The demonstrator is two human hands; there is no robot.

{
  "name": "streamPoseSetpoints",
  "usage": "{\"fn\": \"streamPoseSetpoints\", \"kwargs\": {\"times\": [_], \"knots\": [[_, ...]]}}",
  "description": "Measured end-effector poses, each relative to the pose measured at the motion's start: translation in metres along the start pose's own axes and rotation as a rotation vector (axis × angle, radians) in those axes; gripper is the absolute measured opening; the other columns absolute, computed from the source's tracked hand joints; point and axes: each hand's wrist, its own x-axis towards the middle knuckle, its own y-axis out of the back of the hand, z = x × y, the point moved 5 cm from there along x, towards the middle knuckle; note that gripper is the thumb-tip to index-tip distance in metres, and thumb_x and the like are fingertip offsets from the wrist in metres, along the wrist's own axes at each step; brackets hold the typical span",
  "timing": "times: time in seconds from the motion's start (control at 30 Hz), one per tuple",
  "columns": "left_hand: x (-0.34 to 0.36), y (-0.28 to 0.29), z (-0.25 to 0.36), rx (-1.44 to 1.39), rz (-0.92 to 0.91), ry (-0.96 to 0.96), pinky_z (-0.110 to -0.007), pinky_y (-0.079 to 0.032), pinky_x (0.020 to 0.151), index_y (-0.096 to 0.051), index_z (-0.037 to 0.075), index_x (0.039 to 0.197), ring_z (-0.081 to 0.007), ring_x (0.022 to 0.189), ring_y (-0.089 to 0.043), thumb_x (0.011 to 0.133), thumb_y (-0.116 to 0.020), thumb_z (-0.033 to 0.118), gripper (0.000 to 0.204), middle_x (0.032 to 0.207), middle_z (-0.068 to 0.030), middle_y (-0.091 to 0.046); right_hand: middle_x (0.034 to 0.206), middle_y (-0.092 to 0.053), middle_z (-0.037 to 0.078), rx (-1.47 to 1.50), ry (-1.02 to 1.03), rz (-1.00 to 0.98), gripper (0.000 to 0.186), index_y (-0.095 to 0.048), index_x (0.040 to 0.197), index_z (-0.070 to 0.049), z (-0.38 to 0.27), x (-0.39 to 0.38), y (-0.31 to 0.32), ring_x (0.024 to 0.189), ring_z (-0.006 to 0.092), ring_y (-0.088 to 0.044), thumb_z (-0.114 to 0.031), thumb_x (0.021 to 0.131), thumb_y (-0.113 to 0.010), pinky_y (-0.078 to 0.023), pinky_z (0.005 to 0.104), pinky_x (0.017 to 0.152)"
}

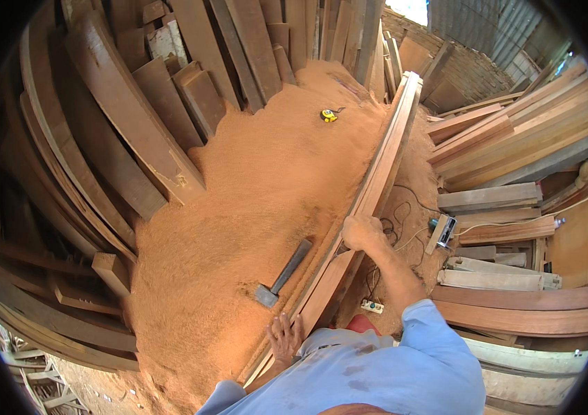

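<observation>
A long stack of reddish-brown wooden planks [371, 190] runs from just in front of my body up toward the far right. My left hand [285, 337] rests on the near end of the planks, its fingers spread. Farther along, my right hand [363, 234] is closed in a fist on top of the planks. A small dark piece shows beside that fist, but what the fingers hold is hidden. To the left of the planks, a hammer [286, 273] with a grey head and dark handle lies on the sawdust.
Sawdust [225, 228] covers the ground. A yellow tape measure [328, 116] lies on it farther off. Right of the planks are a power tool [443, 232], loose cables and a white socket strip [372, 306]. Timber boards [128, 104] lean at the left; stacked lumber [522, 304] fills the right.
</observation>
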Motion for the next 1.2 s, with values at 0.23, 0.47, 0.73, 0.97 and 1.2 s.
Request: {"fn": "streamPoseSetpoints", "kwargs": {"times": [0.23,0.47,0.73,0.97,1.2], "knots": [[-0.007,0.026,-0.002,-0.005,-0.076,0.061,-0.068,-0.031,0.117,-0.044,0.029,0.159,-0.0464,0.142,-0.044,0.104,-0.054,0.033,0.056,0.16,-0.0247,-0.041,0.102,-0.076,0.021,-0.032,0.119,0.09,0.026,-0.078,0.11,-0.003,-0.003,-0.012,-0.01,0.1,0.0367,-0.074,-0.015,0.092,-0.063,-0.059,0.0458,0.086],[-0.002,0.029,0.003,-0.191,-0.288,0.142,-0.075,-0.015,0.122,-0.031,0.038,0.165,-0.0506,0.155,-0.022,0.105,-0.051,0.028,0.064,0.17,-0.0274,-0.017,0.078,-0.073,0.016,0.151,0.113,0.61,0.024,-0.073,0.089,-0.005,0.002,-0.071,-0.034,0.076,0.0355,-0.075,-0.024,0.098,-0.063,-0.058,0.0488,0.068],[-0.011,0.011,-0.006,-0.1,-0.18,0.168,-0.073,-0.016,0.123,-0.035,0.045,0.162,-0.0504,0.153,-0.026,0.105,-0.05,0.03,0.061,0.167,-0.028,-0.024,0.079,-0.071,0.015,0.099,0.135,0.35,0.016,-0.073,0.089,-0.004,-0.001,-0.025,-0.024,0.074,0.036,-0.072,-0.017,0.093,-0.066,-0.057,0.0471,0.068],[-0.02,0.037,0.01,-0.065,-0.125,0.174,-0.073,-0.016,0.123,-0.035,0.047,0.162,-0.05,0.154,-0.026,0.106,-0.048,0.036,0.059,0.167,-0.0263,-0.026,0.082,-0.065,0.013,0.397,0.052,0.788,0.021,-0.062,0.083,-0.006,0.04,-0.11,-0.076,0.075,0.0374,-0.067,-0.019,0.1,-0.064,-0.053,0.0515,0.067],[0.002,0.015,-0.005,-0.095,-0.244,0.19,-0.077,-0.012,0.121,-0.031,0.045,0.163,-0.0516,0.156,-0.018,0.105,-0.053,0.038,0.063,0.17,-0.0261,-0.015,0.082,-0.066,0.017,0.283,0.187,0.677,0.021,-0.066,0.087,-0.007,0.013,-0.049,-0.037,0.078,0.0412,-0.067,-0.022,0.101,-0.063,-0.055,0.0508,0.069]]}}
